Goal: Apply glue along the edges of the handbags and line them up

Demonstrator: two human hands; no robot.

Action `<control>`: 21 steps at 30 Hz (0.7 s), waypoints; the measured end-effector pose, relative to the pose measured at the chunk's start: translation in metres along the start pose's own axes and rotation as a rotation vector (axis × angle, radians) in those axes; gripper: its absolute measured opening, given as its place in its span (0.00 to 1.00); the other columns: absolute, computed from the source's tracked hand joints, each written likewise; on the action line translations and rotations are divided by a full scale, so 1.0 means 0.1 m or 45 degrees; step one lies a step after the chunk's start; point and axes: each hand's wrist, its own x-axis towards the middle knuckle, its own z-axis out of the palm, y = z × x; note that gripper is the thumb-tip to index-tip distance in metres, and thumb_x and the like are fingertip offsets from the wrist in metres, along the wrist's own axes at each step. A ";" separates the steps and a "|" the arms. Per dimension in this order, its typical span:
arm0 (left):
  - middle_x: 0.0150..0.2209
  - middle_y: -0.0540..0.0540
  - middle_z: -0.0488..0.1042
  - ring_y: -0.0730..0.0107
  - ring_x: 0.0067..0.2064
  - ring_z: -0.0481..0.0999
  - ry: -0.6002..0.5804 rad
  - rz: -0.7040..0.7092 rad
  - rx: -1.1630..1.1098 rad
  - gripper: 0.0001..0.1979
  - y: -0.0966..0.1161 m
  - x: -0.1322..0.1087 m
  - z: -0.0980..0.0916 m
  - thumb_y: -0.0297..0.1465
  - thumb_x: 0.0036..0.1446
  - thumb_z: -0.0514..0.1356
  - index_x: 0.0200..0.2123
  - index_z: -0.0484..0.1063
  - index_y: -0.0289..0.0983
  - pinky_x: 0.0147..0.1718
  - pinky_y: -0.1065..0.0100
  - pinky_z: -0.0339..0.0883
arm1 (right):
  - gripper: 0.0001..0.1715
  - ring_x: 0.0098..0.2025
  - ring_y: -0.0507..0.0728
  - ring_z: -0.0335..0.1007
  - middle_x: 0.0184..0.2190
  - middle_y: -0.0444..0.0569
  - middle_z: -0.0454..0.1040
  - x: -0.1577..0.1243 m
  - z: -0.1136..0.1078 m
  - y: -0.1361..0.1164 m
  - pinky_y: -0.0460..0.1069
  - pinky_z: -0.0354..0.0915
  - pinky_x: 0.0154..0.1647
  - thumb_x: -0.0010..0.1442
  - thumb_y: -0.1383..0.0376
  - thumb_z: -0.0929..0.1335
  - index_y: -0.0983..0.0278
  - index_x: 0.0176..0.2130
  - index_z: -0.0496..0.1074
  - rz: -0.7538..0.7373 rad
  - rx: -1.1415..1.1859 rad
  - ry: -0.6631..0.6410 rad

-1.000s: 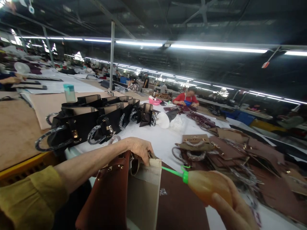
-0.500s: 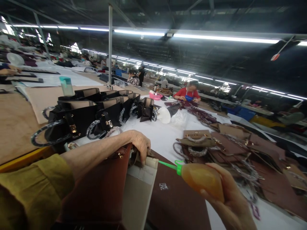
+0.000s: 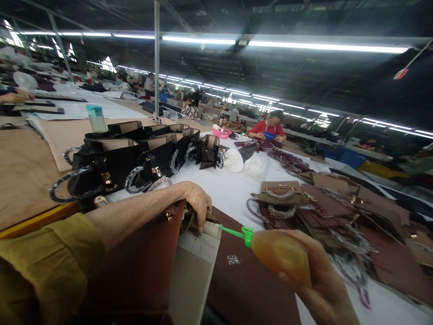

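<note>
Right fingers (image 3: 303, 239) round amber bottle (image 3: 279, 253), left fingers (image 3: 202, 217) pinching brown bag (image 3: 145, 262), black bags (image 3: 123, 166) beyond

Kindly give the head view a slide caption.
Left hand on a brown bag; right hand holding a green-tipped bottle.

High above the left hand (image 3: 199, 203) and the right hand (image 3: 324, 273) spans a dark ceiling (image 3: 338, 20), where a long fluorescent tube (image 3: 328, 46) glows over the right and a second tube (image 3: 199, 40) over the left. A slim metal post (image 3: 157, 67) rises beyond the left hand, with a bright window (image 3: 108, 64) farther back on that side. Ahead of both hands spreads a white-covered worktable (image 3: 230, 194); a tan-topped table (image 3: 20, 158) lies left of the left one.
</note>
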 end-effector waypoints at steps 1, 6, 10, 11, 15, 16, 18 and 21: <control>0.18 0.50 0.71 0.71 0.20 0.68 0.002 0.006 0.014 0.07 0.00 0.00 0.00 0.29 0.35 0.67 0.19 0.71 0.35 0.17 0.72 0.62 | 0.29 0.44 0.62 0.68 0.44 0.43 0.72 0.00 0.00 0.01 0.49 0.64 0.41 0.43 0.56 0.75 0.52 0.46 0.68 -0.013 0.013 0.010; 0.19 0.49 0.71 0.69 0.20 0.69 -0.008 0.013 -0.006 0.07 -0.01 0.01 0.00 0.29 0.35 0.67 0.19 0.71 0.35 0.17 0.71 0.63 | 0.30 0.50 0.66 0.65 0.48 0.46 0.72 -0.04 0.01 0.06 0.53 0.60 0.50 0.41 0.57 0.77 0.51 0.46 0.70 -0.096 0.063 0.004; 0.18 0.47 0.72 0.68 0.19 0.69 -0.001 0.116 0.061 0.07 -0.03 0.03 -0.01 0.30 0.34 0.68 0.19 0.73 0.35 0.17 0.70 0.63 | 0.28 0.49 0.68 0.66 0.46 0.50 0.73 -0.09 0.03 0.02 0.58 0.62 0.50 0.40 0.55 0.77 0.52 0.43 0.74 -0.134 0.137 -0.010; 0.18 0.47 0.72 0.67 0.19 0.69 -0.013 0.146 0.079 0.07 -0.04 0.03 -0.01 0.31 0.34 0.68 0.19 0.73 0.35 0.16 0.70 0.63 | 0.27 0.48 0.68 0.67 0.45 0.50 0.73 -0.11 0.03 0.00 0.57 0.64 0.47 0.40 0.54 0.77 0.52 0.42 0.74 -0.137 0.155 -0.019; 0.19 0.47 0.73 0.67 0.19 0.69 -0.004 0.084 0.066 0.08 -0.04 0.04 -0.02 0.30 0.34 0.68 0.22 0.75 0.35 0.17 0.70 0.63 | 0.27 0.48 0.67 0.67 0.46 0.50 0.73 -0.13 0.03 -0.01 0.56 0.65 0.46 0.41 0.54 0.77 0.52 0.42 0.74 -0.115 0.148 -0.047; 0.20 0.47 0.73 0.68 0.19 0.69 0.013 0.048 0.053 0.08 -0.03 0.04 -0.01 0.30 0.34 0.68 0.23 0.75 0.35 0.17 0.70 0.63 | 0.28 0.49 0.68 0.66 0.46 0.51 0.73 -0.13 0.02 0.00 0.57 0.63 0.48 0.41 0.55 0.77 0.53 0.43 0.73 -0.095 0.129 -0.038; 0.21 0.48 0.73 0.69 0.20 0.69 0.045 0.014 0.040 0.10 -0.01 0.02 -0.01 0.30 0.35 0.67 0.26 0.76 0.35 0.18 0.71 0.63 | 0.30 0.50 0.68 0.66 0.47 0.50 0.72 -0.11 0.02 0.03 0.57 0.61 0.51 0.40 0.56 0.77 0.54 0.44 0.72 -0.051 0.113 -0.012; 0.23 0.49 0.74 0.70 0.22 0.69 0.123 0.053 0.096 0.15 0.07 -0.04 -0.02 0.30 0.35 0.66 0.32 0.77 0.35 0.20 0.71 0.64 | 0.30 0.49 0.64 0.67 0.47 0.47 0.72 -0.04 0.01 0.07 0.52 0.63 0.46 0.41 0.59 0.77 0.52 0.45 0.70 -0.010 0.151 0.003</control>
